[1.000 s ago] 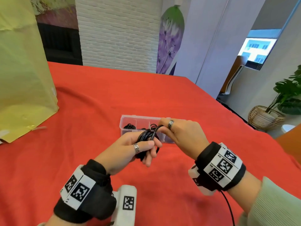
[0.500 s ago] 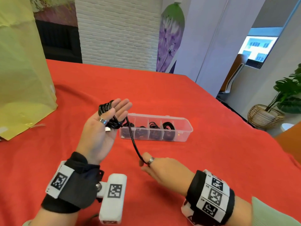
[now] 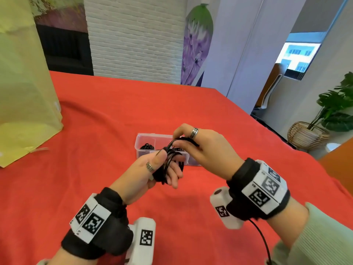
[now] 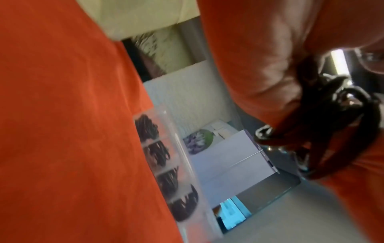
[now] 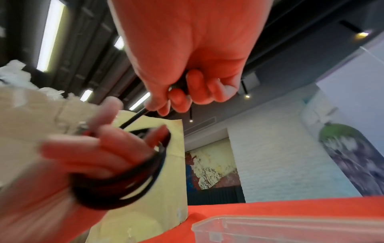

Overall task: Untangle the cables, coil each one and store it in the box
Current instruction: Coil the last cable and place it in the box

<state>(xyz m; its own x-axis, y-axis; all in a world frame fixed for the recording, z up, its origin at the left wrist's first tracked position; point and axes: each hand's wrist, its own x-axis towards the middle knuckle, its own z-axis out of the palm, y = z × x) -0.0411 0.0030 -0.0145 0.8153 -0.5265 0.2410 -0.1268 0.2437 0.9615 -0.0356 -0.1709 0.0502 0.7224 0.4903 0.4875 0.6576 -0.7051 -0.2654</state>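
A black cable [image 3: 163,170] is wound in several loops round the fingers of my left hand [image 3: 168,166], and the thumb presses on the coil. My right hand [image 3: 180,141] is just above and to the right, pinching the cable's free stretch between thumb and forefinger. The right wrist view shows that pinch [image 5: 166,105] and the coil [image 5: 124,185] on the left fingers [image 5: 99,148]. Behind both hands lies the clear divided box [image 3: 145,135], with coiled black cables in its compartments [image 4: 160,154]; the hands hide its right part.
A red cloth [image 3: 95,121] covers the table. A large yellow bag [image 3: 24,92] stands at the far left. Off the table's right edge are a wicker basket [image 3: 305,134] with a plant and an orange chair.
The left hand, raised with its palm open, has come down in front of the box. The right hand has swung up from near me to above the left fingers, bringing the cable over them.
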